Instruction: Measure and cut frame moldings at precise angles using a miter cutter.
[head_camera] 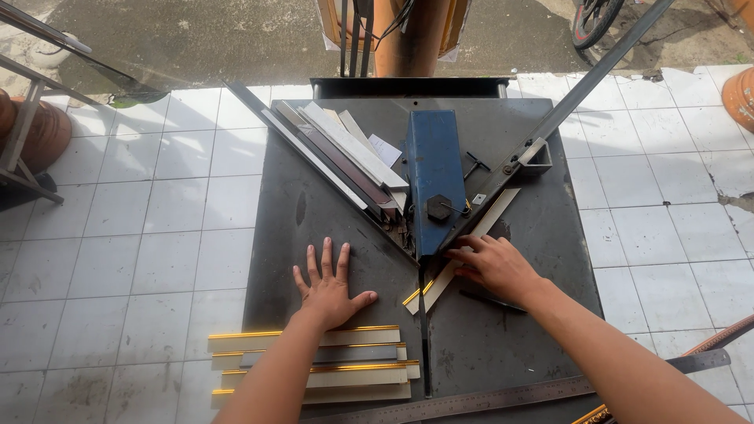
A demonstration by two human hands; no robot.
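Note:
My left hand (328,286) lies flat with fingers spread on the dark metal table (314,220) of a frame-cutting machine, holding nothing. My right hand (493,265) presses on a cream moulding strip with a gold edge (463,251), which lies along the right fence and runs under the blue cutter head (433,177). Its cut end sticks out near the table's middle slot. Just below my left hand sits a stack of cut moulding pieces (345,365) with gold edges.
More long moulding strips (345,153) lean along the left fence. A steel ruler (503,396) lies across the near edge. A long lever bar (597,74) rises to the upper right. White floor tiles surround the machine; clay pots stand at both sides.

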